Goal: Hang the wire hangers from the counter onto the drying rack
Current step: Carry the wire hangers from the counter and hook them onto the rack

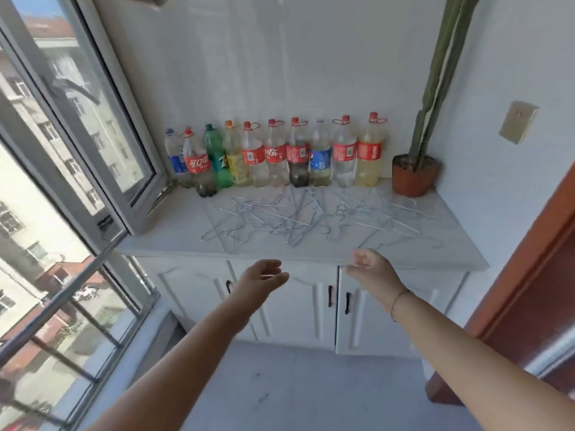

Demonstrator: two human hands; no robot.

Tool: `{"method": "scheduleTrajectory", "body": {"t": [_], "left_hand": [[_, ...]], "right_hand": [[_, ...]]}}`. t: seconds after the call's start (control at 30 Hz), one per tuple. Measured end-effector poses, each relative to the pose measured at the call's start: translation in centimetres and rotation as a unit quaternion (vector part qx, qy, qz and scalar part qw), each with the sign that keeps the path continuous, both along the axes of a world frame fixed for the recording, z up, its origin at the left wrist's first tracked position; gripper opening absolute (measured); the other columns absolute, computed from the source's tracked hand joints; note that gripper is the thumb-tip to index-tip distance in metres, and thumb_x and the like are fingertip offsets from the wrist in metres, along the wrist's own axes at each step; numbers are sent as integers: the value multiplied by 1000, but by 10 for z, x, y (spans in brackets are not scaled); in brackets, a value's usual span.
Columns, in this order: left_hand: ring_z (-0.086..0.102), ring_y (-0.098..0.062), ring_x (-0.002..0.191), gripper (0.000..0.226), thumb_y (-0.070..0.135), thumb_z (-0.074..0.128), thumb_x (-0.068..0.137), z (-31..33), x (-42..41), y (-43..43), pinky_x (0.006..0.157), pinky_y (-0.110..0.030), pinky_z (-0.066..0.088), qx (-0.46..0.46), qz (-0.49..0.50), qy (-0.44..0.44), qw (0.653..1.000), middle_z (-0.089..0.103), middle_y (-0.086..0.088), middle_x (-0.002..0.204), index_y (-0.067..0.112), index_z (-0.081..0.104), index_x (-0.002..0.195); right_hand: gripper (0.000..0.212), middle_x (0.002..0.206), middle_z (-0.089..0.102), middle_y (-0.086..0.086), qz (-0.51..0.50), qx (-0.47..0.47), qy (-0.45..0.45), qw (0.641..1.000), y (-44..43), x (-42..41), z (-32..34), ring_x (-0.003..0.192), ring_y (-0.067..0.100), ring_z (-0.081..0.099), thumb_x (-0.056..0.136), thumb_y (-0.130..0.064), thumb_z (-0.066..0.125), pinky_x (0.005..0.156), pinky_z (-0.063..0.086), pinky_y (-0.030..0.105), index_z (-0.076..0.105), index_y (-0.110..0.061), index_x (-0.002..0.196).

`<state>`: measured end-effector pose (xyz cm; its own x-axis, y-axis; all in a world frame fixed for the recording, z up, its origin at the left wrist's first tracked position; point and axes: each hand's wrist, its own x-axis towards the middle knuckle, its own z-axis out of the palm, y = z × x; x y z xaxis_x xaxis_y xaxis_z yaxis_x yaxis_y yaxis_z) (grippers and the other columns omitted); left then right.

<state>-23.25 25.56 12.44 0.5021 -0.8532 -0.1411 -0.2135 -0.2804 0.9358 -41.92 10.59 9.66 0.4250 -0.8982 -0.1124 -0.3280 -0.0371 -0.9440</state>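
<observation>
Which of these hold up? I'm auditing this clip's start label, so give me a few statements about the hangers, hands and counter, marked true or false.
1. The wire hangers lie scattered on the counter. True.
2. The left hand grips a hanger. False: it is open and holds nothing.
3. The right hand holds nothing. True.
4. The potted cactus stands at the counter's left end. False: it stands at the right end, beside the row of bottles.

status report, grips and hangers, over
Open, empty: left grip, right grip, near the counter edge. Tangled wire hangers flat on it, untouched. Behind them bottles and potted cactus; rack not in view.
</observation>
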Motion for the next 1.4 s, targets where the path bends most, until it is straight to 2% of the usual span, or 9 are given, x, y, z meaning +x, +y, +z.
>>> {"method": "scheduleTrajectory", "body": {"t": [0.23, 0.5, 0.73, 0.83, 0.97, 1.03, 1.17, 1.27, 1.4], "left_hand": [[57, -2, 89, 35, 22, 64, 87, -21, 10, -137, 70, -14, 42, 20, -29, 7, 999, 61, 2, 105, 15, 56, 121], [56, -6, 91, 34, 24, 64, 87, -44, 21, -273, 71, -17, 41, 31, -6, 41, 999, 62, 2, 108, 17, 57, 120], [57, -5, 92, 29, 25, 64, 87, -76, 45, -337, 72, -19, 43, 63, 16, 63, 996, 64, 5, 108, 21, 58, 115], [57, -5, 93, 30, 25, 64, 87, -90, 65, -363, 72, -20, 43, 79, 16, 75, 994, 63, 4, 109, 20, 57, 116], [57, -10, 94, 28, 24, 65, 86, -105, 90, -401, 74, -21, 43, 86, 19, 88, 992, 63, -1, 111, 21, 58, 112], [58, -9, 92, 27, 26, 66, 85, -109, 98, -419, 73, -21, 43, 93, 12, 90, 991, 64, 0, 109, 22, 59, 111], [57, -8, 90, 26, 27, 65, 86, -118, 111, -447, 71, -20, 43, 111, -7, 95, 989, 64, 0, 108, 22, 59, 111], [57, -6, 90, 26, 26, 64, 87, -123, 116, -462, 73, -19, 43, 128, -16, 99, 987, 63, 1, 107, 21, 59, 112], [58, -10, 96, 27, 27, 63, 87, -129, 120, -472, 78, -23, 42, 142, -18, 106, 984, 63, 2, 109, 21, 59, 113]], "right_hand": [[33, 110, 61, 10, -48, 25, 7, 999, -138, -3, -27, 94, 18, 57, 79, -14, 67, 71, 44, 25, 58, -11, 110], [17, 94, 63, 11, -49, 7, 63, 997, -296, 12, -49, 87, 22, 57, 78, -8, 66, 85, 46, 34, 62, -11, 94], [26, 99, 67, 11, -38, 11, 119, 992, -384, 49, -86, 94, 26, 62, 79, -11, 64, 88, 48, 33, 66, -5, 105], [20, 92, 66, 9, -15, 10, 145, 989, -413, 70, -101, 83, 24, 59, 80, -11, 62, 76, 49, 30, 68, -8, 99], [7, 74, 57, 0, 15, -1, 195, 981, -446, 94, -118, 75, 19, 53, 79, -14, 60, 55, 36, 18, 61, -19, 75], [6, 78, 59, -3, 23, 14, 220, 975, -461, 102, -128, 81, 20, 57, 79, -15, 61, 62, 42, 20, 64, -20, 78], [24, 110, 68, 3, 33, 28, 267, 963, -482, 111, -150, 105, 25, 62, 79, -19, 64, 91, 48, 32, 67, -12, 102], [21, 110, 68, -4, 40, 21, 324, 945, -489, 117, -155, 107, 23, 60, 80, -25, 63, 94, 42, 35, 66, -20, 99], [18, 95, 66, -10, 40, -2, 352, 935, -489, 126, -161, 101, 18, 59, 78, -24, 61, 85, 32, 32, 64, -28, 96]]}}
